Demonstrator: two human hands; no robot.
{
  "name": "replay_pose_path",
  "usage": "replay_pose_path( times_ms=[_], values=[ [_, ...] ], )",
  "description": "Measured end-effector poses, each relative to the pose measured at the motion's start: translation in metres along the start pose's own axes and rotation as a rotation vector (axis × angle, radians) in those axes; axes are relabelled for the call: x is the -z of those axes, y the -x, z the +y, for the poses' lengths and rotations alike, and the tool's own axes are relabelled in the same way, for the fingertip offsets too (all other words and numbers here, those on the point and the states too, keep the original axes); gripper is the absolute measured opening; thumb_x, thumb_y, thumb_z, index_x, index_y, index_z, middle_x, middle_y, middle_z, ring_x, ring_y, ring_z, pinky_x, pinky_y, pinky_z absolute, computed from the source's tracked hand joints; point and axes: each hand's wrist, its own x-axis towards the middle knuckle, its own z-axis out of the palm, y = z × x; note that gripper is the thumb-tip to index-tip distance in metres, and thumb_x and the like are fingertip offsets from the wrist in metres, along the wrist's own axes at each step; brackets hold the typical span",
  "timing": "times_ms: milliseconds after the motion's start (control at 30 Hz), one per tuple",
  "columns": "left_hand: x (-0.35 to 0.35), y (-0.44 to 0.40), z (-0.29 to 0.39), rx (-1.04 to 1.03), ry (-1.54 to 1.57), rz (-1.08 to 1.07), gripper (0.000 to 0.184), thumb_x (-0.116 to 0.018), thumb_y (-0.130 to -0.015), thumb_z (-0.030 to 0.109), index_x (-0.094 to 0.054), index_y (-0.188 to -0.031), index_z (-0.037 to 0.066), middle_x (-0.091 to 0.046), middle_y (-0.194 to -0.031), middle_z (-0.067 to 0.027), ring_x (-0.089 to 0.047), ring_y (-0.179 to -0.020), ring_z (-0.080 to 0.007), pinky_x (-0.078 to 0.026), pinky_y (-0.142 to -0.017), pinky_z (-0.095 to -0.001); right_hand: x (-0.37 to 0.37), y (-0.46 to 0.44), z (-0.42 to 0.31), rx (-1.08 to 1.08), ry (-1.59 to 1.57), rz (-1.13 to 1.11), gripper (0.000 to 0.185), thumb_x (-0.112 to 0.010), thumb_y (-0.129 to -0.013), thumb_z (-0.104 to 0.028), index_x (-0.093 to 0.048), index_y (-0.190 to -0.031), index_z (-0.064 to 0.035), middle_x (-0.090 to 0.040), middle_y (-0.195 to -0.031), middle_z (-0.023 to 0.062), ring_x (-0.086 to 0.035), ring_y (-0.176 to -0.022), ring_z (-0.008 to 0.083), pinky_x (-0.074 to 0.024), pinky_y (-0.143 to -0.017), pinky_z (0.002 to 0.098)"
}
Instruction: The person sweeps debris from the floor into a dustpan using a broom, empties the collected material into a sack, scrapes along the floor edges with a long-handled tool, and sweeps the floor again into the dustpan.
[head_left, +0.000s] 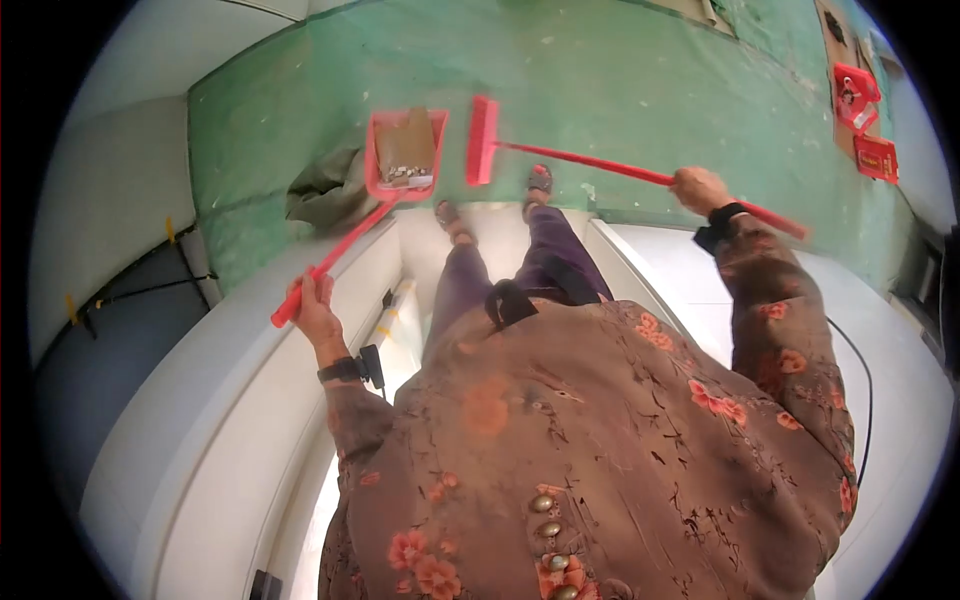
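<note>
My left hand is closed round the handle of a red long-handled dustpan. A piece of brown cardboard and small bits of debris lie in its pan, which is at the green floor covering. With my right hand I grip the red stick of a broom. The broom head is to the right of the dustpan, a small gap apart from it, with its stick slanting down to the right. Beside the dustpan's left edge lies a crumpled dark olive cloth or bag.
Green sheeting covers the floor ahead. Two red boxes or containers are at the far right on brown board. A white raised edge runs along my left, and a dark panel with yellow tape stands further left. A black cable hangs at right.
</note>
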Motion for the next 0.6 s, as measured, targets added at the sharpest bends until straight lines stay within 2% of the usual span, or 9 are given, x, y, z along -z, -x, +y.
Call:
replay_pose_path(
  times_ms=[100, 233, 367, 433, 500, 533, 600],
  values=[
    [-0.011, -0.017, -0.002, 0.014, 0.021, 0.007, 0.016, -0.055, -0.085, 0.008, -0.048, -0.096, 0.0, -0.057, -0.102, -0.0149, -0.06, -0.086, -0.0222, -0.055, -0.074, -0.0319, 0.042, 0.006, 0.038, 0.007, 0.024, 0.007, 0.021, -0.057, -0.079, -0.022, -0.064, -0.079, -0.0029, -0.062, -0.076, 0.0187, -0.061, -0.075, 0.0348, -0.0479, -0.065, 0.043],
    [-0.016, -0.018, 0.001, 0.053, 0.001, -0.019, 0.016, -0.055, -0.085, 0.008, -0.048, -0.098, 0.0, -0.057, -0.102, -0.0144, -0.061, -0.081, -0.0203, -0.055, -0.071, -0.0288, 0.072, 0.027, 0.045, 0.048, 0.055, 0.03, 0.023, -0.058, -0.079, -0.024, -0.065, -0.079, -0.0024, -0.06, -0.075, 0.0197, -0.059, -0.074, 0.0362, -0.0468, -0.065, 0.0436],
    [-0.003, -0.013, 0.009, 0.056, 0.002, -0.032, 0.016, -0.055, -0.086, 0.009, -0.049, -0.097, 0.0, -0.057, -0.102, -0.0142, -0.061, -0.08, -0.0192, -0.054, -0.07, -0.0265, 0.074, 0.034, 0.015, -0.032, -0.087, 0.063, 0.024, -0.058, -0.079, -0.026, -0.064, -0.079, -0.0026, -0.06, -0.076, 0.0199, -0.059, -0.075, 0.0359, -0.0464, -0.066, 0.0436],
    [0.005, -0.013, 0.021, 0.04, 0.001, -0.046, 0.015, -0.055, -0.086, 0.01, -0.05, -0.097, 0.0, -0.057, -0.103, -0.0142, -0.061, -0.08, -0.0192, -0.054, -0.07, -0.026, 0.043, 0.008, 0.003, 0.108, -0.147, 0.216, 0.025, -0.055, -0.08, -0.027, -0.063, -0.076, -0.004, -0.059, -0.072, 0.018, -0.057, -0.071, 0.0353, -0.0444, -0.063, 0.0447],
    [0.009, -0.015, 0.028, 0.056, -0.02, -0.045, 0.017, -0.056, -0.085, 0.011, -0.05, -0.097, 0.001, -0.058, -0.104, -0.0177, -0.063, -0.083, -0.0242, -0.056, -0.072, -0.0304, 0.038, -0.018, -0.027, 0.141, -0.196, 0.135, 0.026, -0.055, -0.081, -0.029, -0.064, -0.079, -0.0047, -0.06, -0.075, 0.0176, -0.058, -0.074, 0.0354, -0.0457, -0.066, 0.0442],
    [0.005, -0.013, 0.031, 0.055, -0.025, -0.056, 0.017, -0.056, -0.085, 0.011, -0.05, -0.097, 0.001, -0.058, -0.104, -0.0177, -0.063, -0.083, -0.0242, -0.056, -0.072, -0.0304, 0.022, -0.035, -0.037, 0.123, -0.289, 0.125, 0.027, -0.056, -0.08, -0.03, -0.064, -0.082, -0.0039, -0.061, -0.081, 0.0191, -0.059, -0.08, 0.0358, -0.0469, -0.071, 0.0436],
    [-0.004, -0.006, 0.046, 0.069, -0.044, -0.07, 0.014, -0.053, -0.087, 0.011, -0.051, -0.096, 0.0, -0.058, -0.101, -0.0138, -0.06, -0.078, -0.018, -0.053, -0.069, -0.0253, 0.024, -0.05, -0.068, 0.112, -0.284, 0.068, 0.024, -0.055, -0.08, -0.026, -0.063, -0.082, -0.0035, -0.062, -0.084, 0.0193, -0.059, -0.081, 0.0362, -0.0479, -0.069, 0.0439]
  ],
)
